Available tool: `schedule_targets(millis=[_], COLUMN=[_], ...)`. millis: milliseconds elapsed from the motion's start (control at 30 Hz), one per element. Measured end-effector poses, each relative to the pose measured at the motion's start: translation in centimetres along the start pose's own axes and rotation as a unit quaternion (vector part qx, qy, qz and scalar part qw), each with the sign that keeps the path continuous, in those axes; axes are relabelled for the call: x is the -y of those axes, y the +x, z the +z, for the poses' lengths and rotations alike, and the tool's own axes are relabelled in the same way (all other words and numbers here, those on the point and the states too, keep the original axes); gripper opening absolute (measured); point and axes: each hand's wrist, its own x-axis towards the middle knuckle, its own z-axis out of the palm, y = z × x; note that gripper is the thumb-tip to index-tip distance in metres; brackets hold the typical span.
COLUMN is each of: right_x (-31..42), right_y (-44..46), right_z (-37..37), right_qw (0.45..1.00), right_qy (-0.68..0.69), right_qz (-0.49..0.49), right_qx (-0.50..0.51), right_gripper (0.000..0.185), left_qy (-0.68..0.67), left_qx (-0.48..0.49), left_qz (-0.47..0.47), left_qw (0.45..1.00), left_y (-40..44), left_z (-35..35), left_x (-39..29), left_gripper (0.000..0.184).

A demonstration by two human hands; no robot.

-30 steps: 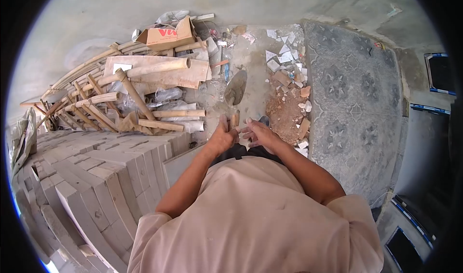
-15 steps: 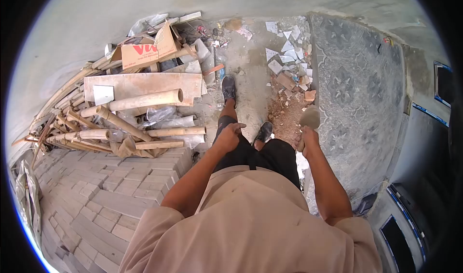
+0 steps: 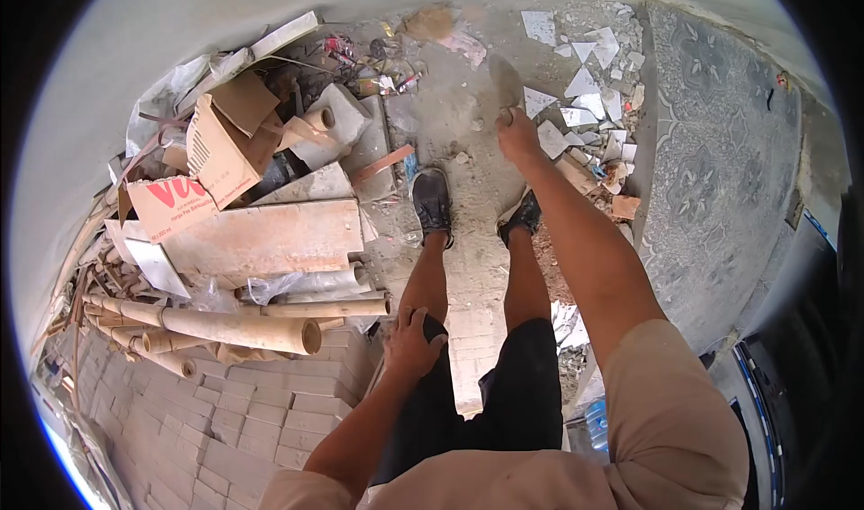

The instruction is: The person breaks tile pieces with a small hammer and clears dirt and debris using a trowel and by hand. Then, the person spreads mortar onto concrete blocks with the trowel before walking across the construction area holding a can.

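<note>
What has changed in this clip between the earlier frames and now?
The trowel went from the left hand to the right hand, which has since reached forward and inward with it, beside the broken white tiles. The left hand, having let go, has come down onto the left leg near the knee. The broken tiles still lie beside the patterned floor.
</note>
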Motion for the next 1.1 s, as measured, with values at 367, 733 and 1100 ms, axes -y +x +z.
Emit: schedule_targets(millis=[367,733,1100], right_x=[9.8,2.0,-3.4], right_y=[11.0,5.8,-6.1], right_z=[13.2,9.5,11.5], right_qw=[0.998,0.995,0.996], right_qy=[-0.025,0.013,0.053], right_qz=[-0.016,0.050,0.063], right_qx=[0.050,-0.088,0.038], right_gripper=[0.035,0.033,0.038], left_qy=[-0.019,0.008,0.045], left_qx=[0.026,0.045,0.053], left_qz=[-0.067,-0.084,-0.078], left_qw=[0.997,0.995,0.995], left_y=[2.0,2.9,3.5], left_z=[0.8,-1.2,-1.6], left_x=[-1.3,-3.1,-4.5], left_gripper=[0.059,0.055,0.055])
